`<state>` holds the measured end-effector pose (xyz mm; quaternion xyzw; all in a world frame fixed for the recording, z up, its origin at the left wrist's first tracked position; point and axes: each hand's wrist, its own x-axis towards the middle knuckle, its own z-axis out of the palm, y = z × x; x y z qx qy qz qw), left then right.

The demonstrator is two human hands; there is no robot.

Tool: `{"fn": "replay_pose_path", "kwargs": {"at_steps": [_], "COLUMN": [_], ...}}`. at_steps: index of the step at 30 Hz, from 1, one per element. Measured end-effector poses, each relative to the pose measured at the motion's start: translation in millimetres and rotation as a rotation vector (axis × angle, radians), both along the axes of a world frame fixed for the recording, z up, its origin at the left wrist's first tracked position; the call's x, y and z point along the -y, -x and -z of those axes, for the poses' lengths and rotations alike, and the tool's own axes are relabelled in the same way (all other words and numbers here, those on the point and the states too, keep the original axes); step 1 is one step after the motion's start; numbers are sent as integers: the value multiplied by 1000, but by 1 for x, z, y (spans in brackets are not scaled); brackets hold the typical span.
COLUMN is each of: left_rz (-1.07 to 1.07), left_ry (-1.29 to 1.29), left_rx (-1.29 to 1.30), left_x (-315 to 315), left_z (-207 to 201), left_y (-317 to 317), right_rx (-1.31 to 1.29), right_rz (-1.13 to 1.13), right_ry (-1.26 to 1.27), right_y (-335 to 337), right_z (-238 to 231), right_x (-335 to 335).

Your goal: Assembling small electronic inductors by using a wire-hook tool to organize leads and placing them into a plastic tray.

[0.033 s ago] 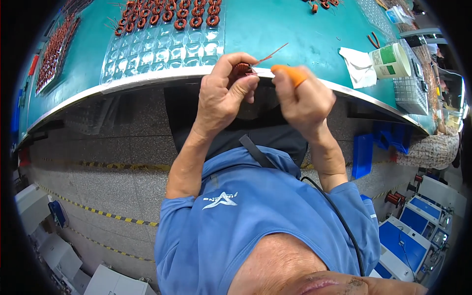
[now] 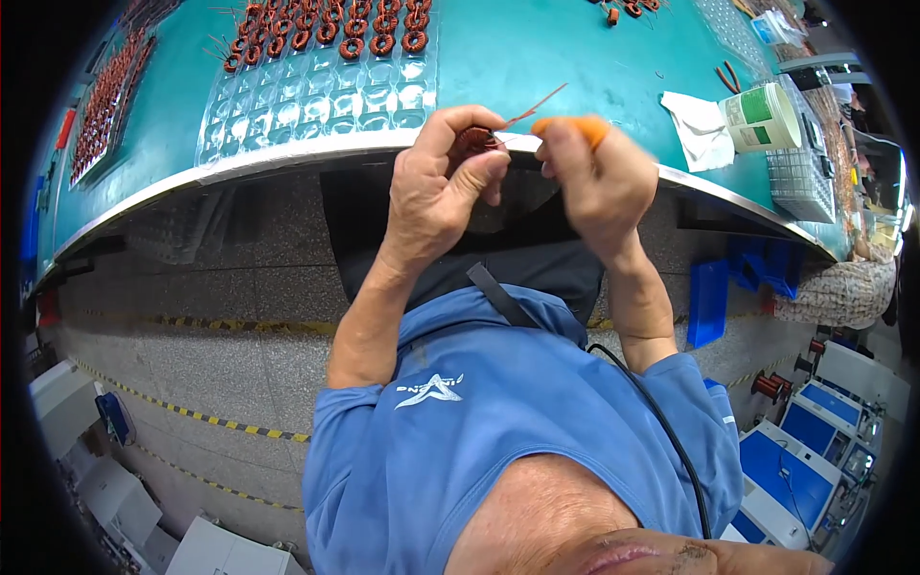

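My left hand (image 2: 436,187) pinches a copper-wound toroidal coil (image 2: 471,141) between thumb and fingers, just over the near edge of the green bench. Loose copper wire ends (image 2: 539,105) stick out from the coil toward the upper right. Closed around an orange-handled tool (image 2: 585,127), my right hand (image 2: 609,182) is beside the coil and slightly blurred. The working end of the tool cannot be made out. A thin lead seems to run from the coil toward the right hand.
A clear plastic tray (image 2: 316,101) holds rows of similar coils (image 2: 351,48) at its far part. Another filled tray (image 2: 110,105) lies far left. To the right are a white cloth (image 2: 698,132), a white-green tub (image 2: 764,120) and pliers (image 2: 728,79). Blue bins (image 2: 707,302) stand below the bench.
My right hand has shifted slightly to the right with the orange-handled tool, whose handle now lies flatter. My left hand and the coil have moved only a little.
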<state>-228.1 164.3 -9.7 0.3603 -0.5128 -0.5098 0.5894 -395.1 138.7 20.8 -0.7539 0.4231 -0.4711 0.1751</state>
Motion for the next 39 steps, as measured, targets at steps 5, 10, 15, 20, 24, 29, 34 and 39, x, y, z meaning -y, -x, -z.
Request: {"fn": "replay_pose_path", "kwargs": {"at_steps": [5, 10, 15, 20, 24, 29, 34, 39], "left_rz": [82, 72, 217, 146, 6, 1, -163, -231], "left_ry": [71, 17, -121, -289, -171, -163, 168, 282], "left_rx": [-223, -258, -346, -122, 18, 208, 479, 631], "left_x": [2, -3, -4, -3, -7, -13, -14, -15], "left_z": [2, 7, 7, 14, 18, 16, 14, 13], "left_y": [7, -3, -11, -13, -6, -7, -2, 2], "right_rx": [704, 603, 624, 480, 557, 580, 403, 254], "right_rz": [-269, -280, -370, -179, -190, -283, -290, -245], "right_ry": [-734, -558, -455, -579, -725, -786, -637, -627], "right_y": [1, -2, 1, 1, -1, 3, 7, 9], "right_z": [7, 25, 24, 20, 22, 19, 8, 3], "right_x": [16, 27, 29, 22, 26, 27, 24, 25]}}
